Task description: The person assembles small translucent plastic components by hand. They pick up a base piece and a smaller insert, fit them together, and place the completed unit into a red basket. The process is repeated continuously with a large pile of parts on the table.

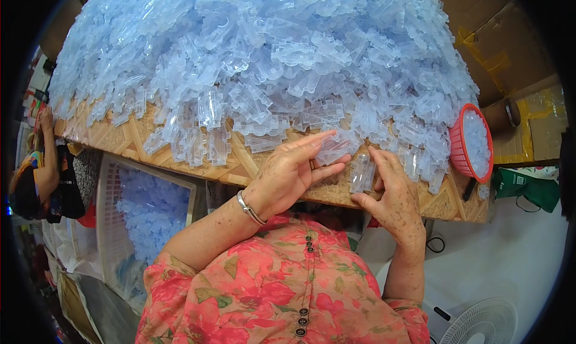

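Left hand, right hand: 1 clear piece each

What we handled
A bluish, transparent plastic piece tilted in our left hand; an oblong, clear plastic piece pointed toward us in our right hand.

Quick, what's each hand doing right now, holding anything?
Left hand: holding a clear piece.
Right hand: partly curled around a second piece; whether it grips it cannot be told.
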A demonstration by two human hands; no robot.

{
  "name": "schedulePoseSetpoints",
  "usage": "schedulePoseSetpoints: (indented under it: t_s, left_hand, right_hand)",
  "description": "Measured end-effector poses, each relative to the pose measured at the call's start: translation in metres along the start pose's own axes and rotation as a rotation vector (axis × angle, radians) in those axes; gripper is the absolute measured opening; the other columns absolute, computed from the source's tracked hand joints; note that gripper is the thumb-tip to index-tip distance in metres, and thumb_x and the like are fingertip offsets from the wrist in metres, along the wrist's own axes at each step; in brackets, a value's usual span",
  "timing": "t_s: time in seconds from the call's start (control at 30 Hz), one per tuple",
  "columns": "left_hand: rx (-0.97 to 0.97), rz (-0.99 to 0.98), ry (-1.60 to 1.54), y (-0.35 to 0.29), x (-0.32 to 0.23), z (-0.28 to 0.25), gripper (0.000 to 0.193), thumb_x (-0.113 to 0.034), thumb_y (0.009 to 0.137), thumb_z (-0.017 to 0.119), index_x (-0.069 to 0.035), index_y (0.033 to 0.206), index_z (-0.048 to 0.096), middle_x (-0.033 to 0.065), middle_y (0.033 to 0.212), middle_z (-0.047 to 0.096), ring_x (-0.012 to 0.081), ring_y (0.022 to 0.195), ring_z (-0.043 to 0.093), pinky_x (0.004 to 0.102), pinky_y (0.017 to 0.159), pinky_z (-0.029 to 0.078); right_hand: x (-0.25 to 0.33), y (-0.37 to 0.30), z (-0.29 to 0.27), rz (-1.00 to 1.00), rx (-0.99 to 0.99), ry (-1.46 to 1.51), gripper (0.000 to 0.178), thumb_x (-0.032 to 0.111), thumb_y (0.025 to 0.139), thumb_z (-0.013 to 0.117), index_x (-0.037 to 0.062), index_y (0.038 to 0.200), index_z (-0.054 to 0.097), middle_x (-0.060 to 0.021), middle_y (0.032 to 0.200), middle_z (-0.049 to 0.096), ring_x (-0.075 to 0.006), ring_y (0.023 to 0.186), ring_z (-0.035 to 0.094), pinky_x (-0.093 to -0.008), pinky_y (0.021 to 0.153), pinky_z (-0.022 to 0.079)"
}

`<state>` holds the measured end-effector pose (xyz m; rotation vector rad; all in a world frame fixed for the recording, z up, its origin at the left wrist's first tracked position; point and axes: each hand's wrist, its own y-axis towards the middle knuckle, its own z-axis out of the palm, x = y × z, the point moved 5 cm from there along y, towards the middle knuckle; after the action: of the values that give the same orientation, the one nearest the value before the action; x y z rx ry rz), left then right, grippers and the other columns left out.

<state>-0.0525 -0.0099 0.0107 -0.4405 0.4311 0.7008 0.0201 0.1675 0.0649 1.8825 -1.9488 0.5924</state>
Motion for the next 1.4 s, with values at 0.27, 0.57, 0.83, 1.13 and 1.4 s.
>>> schedulePoseSetpoints:
  t_s: [0.27,0.57,0.83,1.13,1.4]
  left_hand:
    - [0.077,0.04,0.054,-0.006,0.001,0.002,0.053,-0.013,0.107,0.046,0.009,0.153,0.033,0.0239,0.148,0.049,0.0346,0.136,0.052,0.0455,0.12,0.04]
    - [0.178,-0.099,0.069,-0.012,0.014,0.017,0.057,-0.018,0.106,0.051,-0.006,0.159,0.034,0.0126,0.151,0.049,0.0236,0.137,0.051,0.0399,0.112,0.045]
    - [0.183,-0.05,0.154,-0.016,0.013,0.022,0.057,-0.019,0.107,0.051,-0.007,0.159,0.033,0.0103,0.151,0.049,0.0224,0.137,0.051,0.0417,0.111,0.045]
    - [0.161,-0.038,0.206,-0.02,0.01,0.023,0.054,-0.019,0.108,0.049,-0.009,0.159,0.035,0.0097,0.149,0.051,0.0212,0.132,0.054,0.0407,0.108,0.048]
    - [0.15,-0.043,0.225,-0.02,0.009,0.023,0.052,-0.016,0.108,0.049,-0.007,0.158,0.037,0.0102,0.146,0.053,0.0196,0.131,0.056,0.037,0.107,0.049]
  right_hand:
    - [-0.003,-0.003,0.006,0.076,-0.177,0.256,0.078,0.012,0.062,0.089,0.0045,0.132,0.056,-0.0064,0.118,0.057,-0.0148,0.08,0.058,-0.0292,0.066,0.05]
    - [0.013,-0.004,0.027,-0.109,-0.465,0.334,0.084,0.013,0.061,0.092,0.0084,0.136,0.054,-0.0062,0.129,0.054,-0.0121,0.084,0.057,-0.0238,0.059,0.048]
    - [0.014,-0.007,0.032,-0.179,-0.524,0.336,0.086,0.012,0.062,0.092,0.0076,0.138,0.052,-0.0104,0.14,0.052,-0.0154,0.09,0.06,-0.0245,0.06,0.05]
    - [0.011,-0.005,0.039,-0.167,-0.512,0.381,0.086,0.013,0.065,0.091,0.0063,0.14,0.05,-0.0115,0.141,0.052,-0.0171,0.096,0.062,-0.0241,0.063,0.051]
    - [0.013,-0.004,0.038,-0.195,-0.511,0.377,0.083,0.012,0.068,0.09,0.0048,0.14,0.049,-0.0133,0.14,0.055,-0.0175,0.101,0.063,-0.0256,0.065,0.052]
